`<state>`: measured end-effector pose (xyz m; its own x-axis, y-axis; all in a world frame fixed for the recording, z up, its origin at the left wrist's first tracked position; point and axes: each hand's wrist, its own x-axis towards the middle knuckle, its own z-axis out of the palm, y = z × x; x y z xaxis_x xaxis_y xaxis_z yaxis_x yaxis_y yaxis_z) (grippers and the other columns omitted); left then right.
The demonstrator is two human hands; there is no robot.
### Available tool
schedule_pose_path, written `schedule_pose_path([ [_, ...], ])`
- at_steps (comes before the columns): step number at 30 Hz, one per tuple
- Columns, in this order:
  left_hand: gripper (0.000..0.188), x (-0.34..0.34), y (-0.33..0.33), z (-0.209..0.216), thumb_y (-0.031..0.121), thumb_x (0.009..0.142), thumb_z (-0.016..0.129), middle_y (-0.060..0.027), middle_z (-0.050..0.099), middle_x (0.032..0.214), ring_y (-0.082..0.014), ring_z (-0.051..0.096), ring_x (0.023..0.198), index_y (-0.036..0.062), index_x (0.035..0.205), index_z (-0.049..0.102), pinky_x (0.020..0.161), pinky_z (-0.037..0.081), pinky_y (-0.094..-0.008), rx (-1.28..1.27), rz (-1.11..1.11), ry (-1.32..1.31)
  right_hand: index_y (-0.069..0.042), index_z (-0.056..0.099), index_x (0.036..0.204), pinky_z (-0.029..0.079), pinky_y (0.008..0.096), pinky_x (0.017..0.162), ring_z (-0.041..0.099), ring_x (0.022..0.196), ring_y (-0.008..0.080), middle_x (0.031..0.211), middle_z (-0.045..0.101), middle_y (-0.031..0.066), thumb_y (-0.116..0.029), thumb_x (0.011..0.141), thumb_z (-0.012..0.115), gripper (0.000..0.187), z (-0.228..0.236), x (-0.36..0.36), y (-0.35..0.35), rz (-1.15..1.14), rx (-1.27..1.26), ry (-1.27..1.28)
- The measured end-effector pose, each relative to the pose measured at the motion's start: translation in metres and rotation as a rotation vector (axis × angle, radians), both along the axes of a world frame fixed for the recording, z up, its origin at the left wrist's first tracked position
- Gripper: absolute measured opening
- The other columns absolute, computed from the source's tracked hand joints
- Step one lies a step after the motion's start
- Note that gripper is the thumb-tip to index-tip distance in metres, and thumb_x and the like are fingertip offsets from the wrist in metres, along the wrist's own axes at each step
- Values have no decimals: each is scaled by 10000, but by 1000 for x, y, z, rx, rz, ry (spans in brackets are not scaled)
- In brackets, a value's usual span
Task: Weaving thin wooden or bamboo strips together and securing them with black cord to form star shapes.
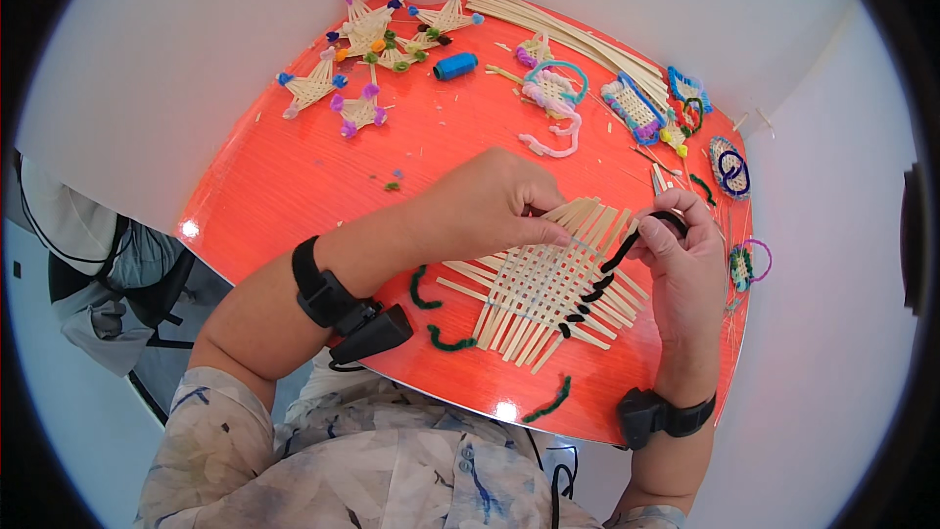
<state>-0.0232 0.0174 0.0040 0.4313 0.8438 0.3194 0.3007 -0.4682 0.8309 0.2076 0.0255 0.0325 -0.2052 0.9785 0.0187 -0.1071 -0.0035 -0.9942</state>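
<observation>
1. Step in hand: this appears to be edge lacing. A black pipe cleaner passes in and out of the pale strips along the right side of the woven mat; the lacing looks partly complete.
2. Left hand: thumb and fingers pinch the mat at its far edge, seemingly to steady it.
3. Right hand: thumb and fingers pinch the free length of the pipe cleaner, beyond the mat's right side.
4. Mat position: between the hands and nearer the body, on the red surface. Whether its far edge is raised cannot be told.
5. Next move: likely calls for passing the free end through the next gap toward the mat's far corner — then drawing it snug without spreading the strips.
6. Loose green pieces lie left of the mat, apart from both hands.
</observation>
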Motion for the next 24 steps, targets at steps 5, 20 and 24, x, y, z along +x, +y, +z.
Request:
schedule_pose_path([
  [5,251,-3,-1,5,166,791,740,-53,437,568,-117,424,506,0,689,583,486,342,-294,-73,23,36,-25,523,1025,516,250,696,620,769,126,876,626,65,-26,844,624,208,-1,5,3,64,-26,49],
  [20,292,-1,0,3,198,762,758,-49,444,559,-164,442,508,3,666,564,485,348,-318,-38,-100,-5,-27,619,933,474,248,672,574,717,84,801,613,2,-205,912,543,194,-4,11,6,428,-399,-109],
  [24,241,1,-1,3,195,761,757,-52,478,570,-169,468,522,10,708,611,496,366,-313,-53,-117,-7,-6,637,982,467,236,708,576,754,64,839,634,-5,-212,869,643,235,-11,17,8,558,-344,-234],
])
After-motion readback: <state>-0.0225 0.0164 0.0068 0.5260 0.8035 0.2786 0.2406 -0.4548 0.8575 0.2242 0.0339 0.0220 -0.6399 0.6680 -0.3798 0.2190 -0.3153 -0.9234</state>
